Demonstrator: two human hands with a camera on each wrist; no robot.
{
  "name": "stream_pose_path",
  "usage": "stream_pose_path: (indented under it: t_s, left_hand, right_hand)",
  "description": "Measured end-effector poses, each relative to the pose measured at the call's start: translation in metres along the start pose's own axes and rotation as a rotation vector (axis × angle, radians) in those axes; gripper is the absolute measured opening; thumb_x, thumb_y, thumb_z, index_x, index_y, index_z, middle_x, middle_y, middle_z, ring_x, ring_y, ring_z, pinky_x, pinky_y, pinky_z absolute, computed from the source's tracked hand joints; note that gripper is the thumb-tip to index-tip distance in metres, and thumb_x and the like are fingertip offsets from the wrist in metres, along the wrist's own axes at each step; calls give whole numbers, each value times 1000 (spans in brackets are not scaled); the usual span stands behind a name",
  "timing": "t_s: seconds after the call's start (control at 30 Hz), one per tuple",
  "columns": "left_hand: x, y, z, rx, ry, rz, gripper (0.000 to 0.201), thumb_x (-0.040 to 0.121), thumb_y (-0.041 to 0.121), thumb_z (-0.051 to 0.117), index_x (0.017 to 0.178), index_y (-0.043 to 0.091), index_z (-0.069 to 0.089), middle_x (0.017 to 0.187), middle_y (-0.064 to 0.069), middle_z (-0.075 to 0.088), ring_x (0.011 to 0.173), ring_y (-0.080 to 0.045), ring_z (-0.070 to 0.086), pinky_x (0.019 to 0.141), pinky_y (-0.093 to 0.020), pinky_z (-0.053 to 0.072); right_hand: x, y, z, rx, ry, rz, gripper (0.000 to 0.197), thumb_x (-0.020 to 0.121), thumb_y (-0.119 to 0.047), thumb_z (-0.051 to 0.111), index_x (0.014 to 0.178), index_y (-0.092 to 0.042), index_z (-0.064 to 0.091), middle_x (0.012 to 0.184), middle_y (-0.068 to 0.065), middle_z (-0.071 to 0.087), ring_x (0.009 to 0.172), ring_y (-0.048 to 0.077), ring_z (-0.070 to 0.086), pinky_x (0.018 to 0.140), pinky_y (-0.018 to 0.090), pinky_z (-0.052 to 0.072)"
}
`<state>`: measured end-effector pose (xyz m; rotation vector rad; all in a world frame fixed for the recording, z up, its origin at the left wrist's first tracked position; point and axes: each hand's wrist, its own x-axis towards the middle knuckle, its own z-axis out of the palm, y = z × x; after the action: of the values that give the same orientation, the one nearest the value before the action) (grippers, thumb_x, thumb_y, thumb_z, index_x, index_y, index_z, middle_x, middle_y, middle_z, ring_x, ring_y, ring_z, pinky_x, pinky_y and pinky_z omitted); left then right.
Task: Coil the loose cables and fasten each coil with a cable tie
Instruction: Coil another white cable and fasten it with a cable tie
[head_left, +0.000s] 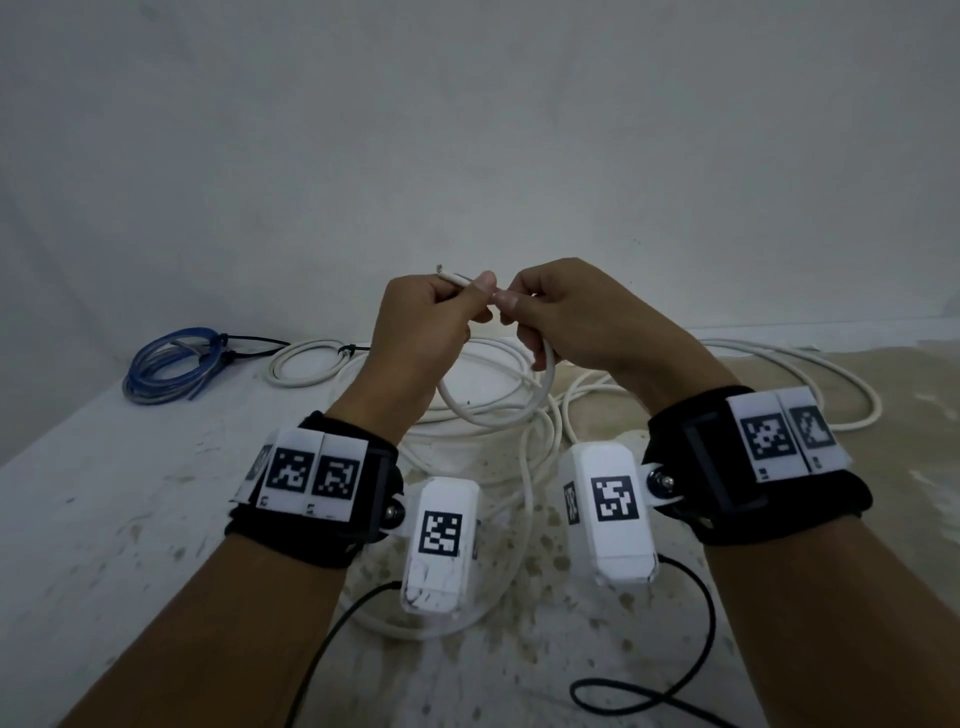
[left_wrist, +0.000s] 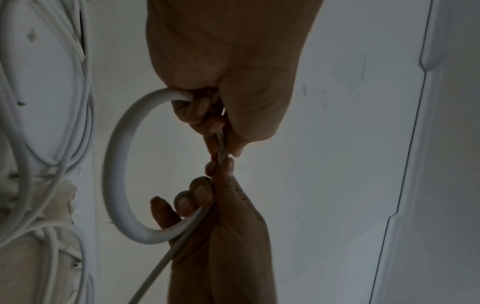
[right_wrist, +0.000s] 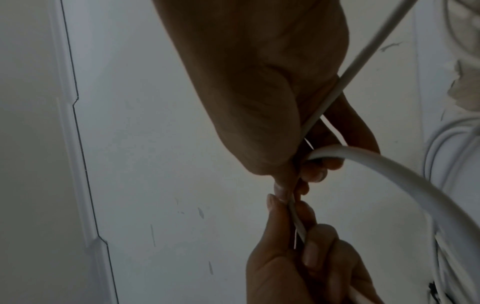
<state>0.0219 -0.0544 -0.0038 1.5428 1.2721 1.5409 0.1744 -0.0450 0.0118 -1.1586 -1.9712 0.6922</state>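
We find no readable text, brand or number anywhere. Only signs: black-and-white square coded markers, no letters, on the white tags of the left wristband (head_left: 311, 475), the right wristband (head_left: 787, 434), and on both white camera housings (head_left: 440, 535) (head_left: 613, 501). Tiny dark marks under the wristband markers are too small to read.

Loose white cable (head_left: 524, 415) sprawls over the middle of the table (head_left: 104, 519), below both raised hands. Tied blue coil (head_left: 171, 364) and tied white coil (head_left: 306, 364) occupy the far-left edge; near-left surface lies open.
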Motion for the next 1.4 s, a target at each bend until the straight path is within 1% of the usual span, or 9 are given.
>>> stream_pose_path:
  t_s: [0.13,0.3,0.43,0.57,0.67,0.77,1.03,1.2,1.4]
  left_hand:
    - [1,3,-4,-156,-57,-135,21,93,22,64,76,11,71,68,-5,65,45,-7,38,42,-17,31]
    - [-1,1,-7,45,-47,26,19,92,22,66,78,11,72,63,0,66,43,1,49,48,-11,36]
    - [-2,1,-7,122,-52,111,21,92,23,66,73,14,72,57,7,65,46,3,53,53,-12,38]
    - [-2,2,-5,103,-20,122,23,92,27,65,75,14,73,65,1,68,49,3,53,58,-19,39]
    - [-1,4,-3,57,-13,89,24,93,25,63,75,15,73,64,-1,66,45,1,50,51,-16,36]
    - [0,5,-2,-8,-13,54,28,96,22,60,73,16,73,63,-3,65,40,-1,45,46,-14,32]
    - [-3,1,0,93,61,163,29,95,26,60,69,23,71,58,8,66,45,1,52,56,-23,37]
    - [-1,-1,0,140,52,172,26,96,28,60,73,23,72,64,2,68,47,2,52,60,-25,39]
    - [-1,-3,0,174,32,205,26,97,29,58,74,27,72,64,6,68,49,3,53,60,-24,39]
  right_hand:
    - [1,2,0,18,21,23,30,99,-30,55,79,-9,64,56,-1,62,48,11,59,48,18,45]
    - [-2,0,0,66,-52,73,32,99,-35,54,88,-8,66,64,6,70,57,14,66,63,27,57]
    - [-5,-3,0,89,-67,75,34,101,-36,51,91,-8,68,60,5,68,55,11,65,57,20,53]
    - [-4,-4,2,205,-64,112,35,102,-31,51,82,-5,64,57,1,64,54,18,65,61,32,60]
    - [-3,-4,4,277,-62,110,37,101,-32,51,79,-5,62,55,0,56,50,15,58,68,43,62]
    - [-4,-4,2,356,-90,143,37,102,-33,49,80,-5,60,52,-2,50,47,12,51,70,44,62]
    - [-3,-4,3,235,-69,82,39,99,-39,53,90,-4,68,46,-14,42,41,4,41,55,31,54]
    - [-1,-2,8,218,-35,105,37,101,-38,50,79,-11,62,45,-13,44,38,3,40,49,27,47]
    - [-4,-4,6,299,-77,171,37,103,-35,47,74,-13,54,44,-11,37,39,6,34,46,25,38]
